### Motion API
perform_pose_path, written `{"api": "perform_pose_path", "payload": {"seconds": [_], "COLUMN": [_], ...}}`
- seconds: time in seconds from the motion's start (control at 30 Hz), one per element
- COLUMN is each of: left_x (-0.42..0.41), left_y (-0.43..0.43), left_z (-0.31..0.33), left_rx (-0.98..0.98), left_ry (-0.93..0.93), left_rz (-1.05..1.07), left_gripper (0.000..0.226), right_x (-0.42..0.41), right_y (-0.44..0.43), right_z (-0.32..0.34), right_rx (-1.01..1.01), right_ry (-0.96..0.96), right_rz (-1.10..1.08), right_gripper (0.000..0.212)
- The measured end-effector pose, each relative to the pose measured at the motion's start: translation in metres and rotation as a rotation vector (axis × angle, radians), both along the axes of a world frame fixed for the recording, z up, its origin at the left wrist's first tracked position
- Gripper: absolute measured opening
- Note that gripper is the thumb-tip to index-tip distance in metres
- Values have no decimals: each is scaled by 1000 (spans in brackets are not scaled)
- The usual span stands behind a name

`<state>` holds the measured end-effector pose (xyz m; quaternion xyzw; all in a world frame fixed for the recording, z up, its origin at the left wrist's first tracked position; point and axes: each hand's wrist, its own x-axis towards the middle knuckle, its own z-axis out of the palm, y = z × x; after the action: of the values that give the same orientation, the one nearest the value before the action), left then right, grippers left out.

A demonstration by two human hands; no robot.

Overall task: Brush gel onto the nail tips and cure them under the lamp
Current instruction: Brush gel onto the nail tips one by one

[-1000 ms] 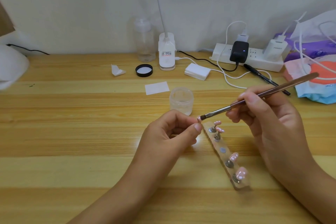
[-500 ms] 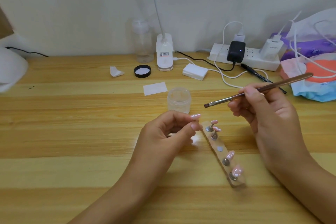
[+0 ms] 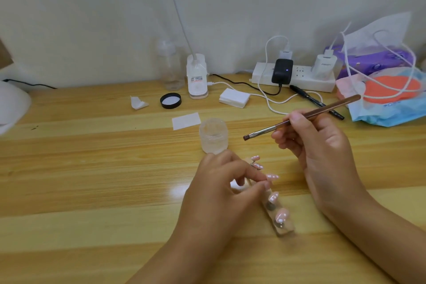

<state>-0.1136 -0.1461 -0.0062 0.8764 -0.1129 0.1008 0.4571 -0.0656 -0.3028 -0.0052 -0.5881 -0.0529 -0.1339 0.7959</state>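
Note:
A clear holder strip (image 3: 283, 228) lies on the wooden table (image 3: 92, 168) with several pink nail tips on small stands, such as the nearest one (image 3: 281, 214). My left hand (image 3: 221, 187) pinches one pink nail tip (image 3: 272, 177) between thumb and forefinger, low over the middle of the strip. My right hand (image 3: 318, 150) grips a brown-handled gel brush (image 3: 299, 120), its bristle end raised above and to the right of the open clear gel jar (image 3: 213, 135). The white curing lamp (image 3: 11, 108) sits at the far left edge, partly cut off.
The jar's black lid (image 3: 170, 100), a white paper slip (image 3: 186, 120) and a folded scrap (image 3: 138, 102) lie behind the jar. A clear bottle (image 3: 170, 69), a desk lamp base (image 3: 197, 78), a power strip (image 3: 292, 78) with cables, a black pen (image 3: 315, 101) and tissue packs (image 3: 387, 90) line the back.
The brush left the held nail tip and rose to the right. My left hand carried the tip down and right, from beside the strip's far end to over its middle.

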Motion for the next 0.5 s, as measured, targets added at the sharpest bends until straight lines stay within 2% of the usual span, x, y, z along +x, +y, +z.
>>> {"api": "perform_pose_path", "payload": {"seconds": [0.13, 0.27, 0.5], "left_x": [1, -7, -16], "left_y": [-1, 11, 3], "left_z": [-3, -6, -8], "left_rx": [174, 209, 222], "left_ry": [-35, -61, -15], "left_rz": [-32, -36, -97], "left_gripper": [7, 9, 37], "right_x": [-1, -1, -3], "right_y": [1, -1, 0], "right_z": [1, 1, 2], "right_rx": [13, 12, 9], "right_ry": [13, 28, 45], "right_rz": [-2, -6, -10], "right_gripper": [23, 15, 23]}}
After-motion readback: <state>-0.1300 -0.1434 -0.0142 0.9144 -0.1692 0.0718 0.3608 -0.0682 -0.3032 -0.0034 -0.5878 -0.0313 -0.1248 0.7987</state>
